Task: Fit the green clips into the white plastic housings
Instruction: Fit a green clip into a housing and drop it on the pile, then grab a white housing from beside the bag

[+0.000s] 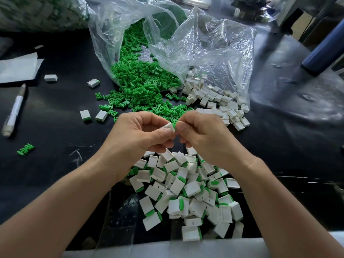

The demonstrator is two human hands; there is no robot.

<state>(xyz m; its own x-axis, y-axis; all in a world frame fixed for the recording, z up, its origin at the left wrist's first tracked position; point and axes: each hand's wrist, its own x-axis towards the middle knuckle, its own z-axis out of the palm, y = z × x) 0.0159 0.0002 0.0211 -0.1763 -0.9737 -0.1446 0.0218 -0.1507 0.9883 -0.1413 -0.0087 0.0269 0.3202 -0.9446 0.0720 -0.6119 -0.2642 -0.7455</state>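
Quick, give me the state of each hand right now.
Left hand: closed, holding a white housing.
Right hand: closed, pinching a green clip at that housing.

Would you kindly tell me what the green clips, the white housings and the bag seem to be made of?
Green clips: probably moulded plastic, matt; uniform colour, identical crisp shapes. White housings: apparently rigid plastic, smooth with slight sheen; sharp box edges, thin walls. Bag: thin clear plastic film, glossy; it crinkles, glints, and the clips show through.
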